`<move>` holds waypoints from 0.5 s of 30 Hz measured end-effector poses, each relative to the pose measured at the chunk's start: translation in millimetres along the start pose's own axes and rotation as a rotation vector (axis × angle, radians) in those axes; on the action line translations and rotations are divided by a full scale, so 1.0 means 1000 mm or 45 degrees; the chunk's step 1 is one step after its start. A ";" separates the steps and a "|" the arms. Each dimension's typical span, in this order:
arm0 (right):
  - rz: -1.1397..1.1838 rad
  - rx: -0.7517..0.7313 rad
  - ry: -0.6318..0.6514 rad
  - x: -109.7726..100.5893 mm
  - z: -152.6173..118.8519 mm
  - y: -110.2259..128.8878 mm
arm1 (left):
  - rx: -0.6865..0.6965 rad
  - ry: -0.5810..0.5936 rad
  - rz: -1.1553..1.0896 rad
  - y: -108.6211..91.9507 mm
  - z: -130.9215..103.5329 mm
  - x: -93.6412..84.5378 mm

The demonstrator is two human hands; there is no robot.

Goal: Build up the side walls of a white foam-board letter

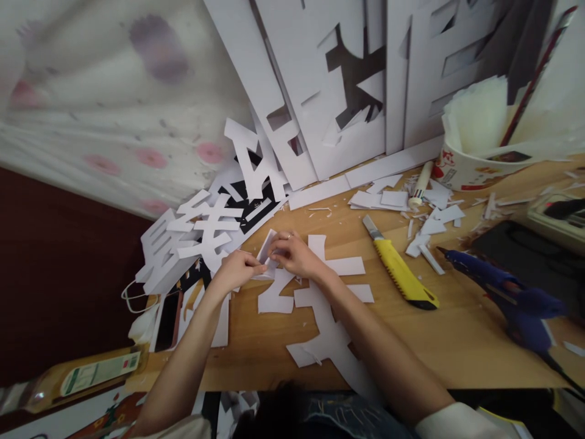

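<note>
Near the middle of the wooden table, my left hand (240,268) pinches the lower left part of a small folded white piece (265,249). My right hand (292,253) grips the same piece from the right, fingertips bent over its upper edge. Just below my hands lies a small angular white cutout (276,294). A large white character-shaped cutout (326,329) lies flat beside it, partly covered by my right forearm. To the right rests a yellow utility knife (402,268) with its blade out.
White cutouts (210,225) are heaped at the left, near a phone (168,320) and a bottle (86,378). Large cut boards (329,91) lean behind. A blue glue gun (507,292), paper scraps (434,225) and a paper tub (479,164) stand or lie right.
</note>
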State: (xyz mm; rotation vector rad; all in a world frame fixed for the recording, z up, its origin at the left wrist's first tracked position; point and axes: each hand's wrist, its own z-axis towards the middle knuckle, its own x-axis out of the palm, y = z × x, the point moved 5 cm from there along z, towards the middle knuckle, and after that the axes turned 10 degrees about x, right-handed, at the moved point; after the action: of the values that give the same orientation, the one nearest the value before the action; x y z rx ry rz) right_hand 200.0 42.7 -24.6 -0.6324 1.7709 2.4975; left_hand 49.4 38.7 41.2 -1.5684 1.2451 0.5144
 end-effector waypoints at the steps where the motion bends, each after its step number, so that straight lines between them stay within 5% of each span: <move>1: 0.004 0.005 -0.001 0.000 0.000 0.001 | 0.004 0.000 -0.003 0.000 0.000 0.000; 15: 0.006 0.015 -0.078 -0.001 -0.006 0.003 | 0.120 -0.071 -0.051 0.009 -0.004 0.003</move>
State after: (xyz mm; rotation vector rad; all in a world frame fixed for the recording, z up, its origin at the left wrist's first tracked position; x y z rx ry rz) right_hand 201.7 36.1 -23.2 -0.5457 1.7676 2.4793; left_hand 41.9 34.7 36.6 -1.4868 1.1771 0.4644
